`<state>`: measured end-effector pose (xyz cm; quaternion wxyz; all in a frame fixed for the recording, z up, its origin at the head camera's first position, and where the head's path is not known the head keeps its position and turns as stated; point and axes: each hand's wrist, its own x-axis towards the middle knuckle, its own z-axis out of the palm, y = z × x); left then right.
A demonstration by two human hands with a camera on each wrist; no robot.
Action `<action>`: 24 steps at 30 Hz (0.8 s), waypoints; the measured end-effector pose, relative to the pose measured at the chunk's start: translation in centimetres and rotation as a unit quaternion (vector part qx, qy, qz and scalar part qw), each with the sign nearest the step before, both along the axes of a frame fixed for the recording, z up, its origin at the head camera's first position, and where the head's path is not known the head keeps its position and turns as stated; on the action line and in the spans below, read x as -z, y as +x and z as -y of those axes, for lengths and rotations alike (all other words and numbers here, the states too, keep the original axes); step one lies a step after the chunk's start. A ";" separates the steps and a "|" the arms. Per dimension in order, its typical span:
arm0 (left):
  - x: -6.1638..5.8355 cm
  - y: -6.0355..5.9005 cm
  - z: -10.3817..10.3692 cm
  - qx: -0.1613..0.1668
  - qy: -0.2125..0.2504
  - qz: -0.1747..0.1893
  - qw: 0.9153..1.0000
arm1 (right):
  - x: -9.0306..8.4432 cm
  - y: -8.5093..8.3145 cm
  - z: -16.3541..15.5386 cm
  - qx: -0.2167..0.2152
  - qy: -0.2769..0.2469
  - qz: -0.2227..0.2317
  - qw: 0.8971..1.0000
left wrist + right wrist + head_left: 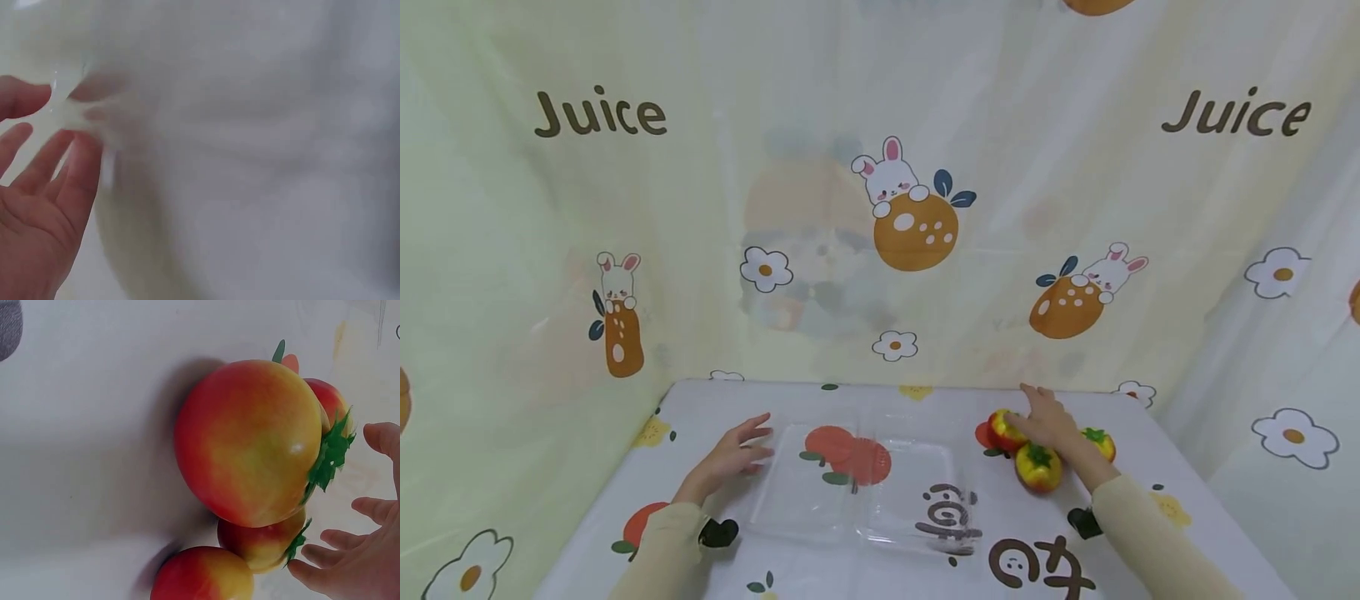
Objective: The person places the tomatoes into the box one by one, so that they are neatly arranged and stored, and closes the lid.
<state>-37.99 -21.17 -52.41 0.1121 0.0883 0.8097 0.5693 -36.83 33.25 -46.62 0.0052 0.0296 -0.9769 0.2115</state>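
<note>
Tomatoes [1038, 467] – right hand [1051, 423] fingers spread above | left hand [735, 454] fingers open beside clear tray [790, 500]

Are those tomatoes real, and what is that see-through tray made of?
The tomatoes look like plastic or foam fakes: even waxy sheen, stiff bright-green leaves; I can't be certain. The tray seems thin clear glossy plastic: the tablecloth print shows through, with glare on its rims.

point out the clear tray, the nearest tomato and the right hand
clear tray [790, 500], head view, bare left compartment
nearest tomato [1038, 468], head view, its top by the green calyx
right hand [1047, 421], head view, back of the hand
</note>
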 end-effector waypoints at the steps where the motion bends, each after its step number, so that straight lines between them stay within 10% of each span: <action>1: -0.1 0.2 0.1 0.006 -0.001 0.000 1.000 | -0.1 0.0 -0.1 -0.001 0.002 0.001 1.000; 9: -1.5 1.2 0.5 0.052 0.003 0.033 0.998 | -0.3 0.2 -0.5 0.000 0.004 0.004 1.000; 18: -0.8 -0.6 -0.4 -0.042 0.031 -0.021 0.998 | -0.3 -0.1 -1.6 0.007 -0.003 0.012 1.000; 24: -0.1 -1.4 -0.9 -0.046 0.101 -0.023 0.994 | -0.2 0.1 -2.3 0.018 0.003 0.014 1.000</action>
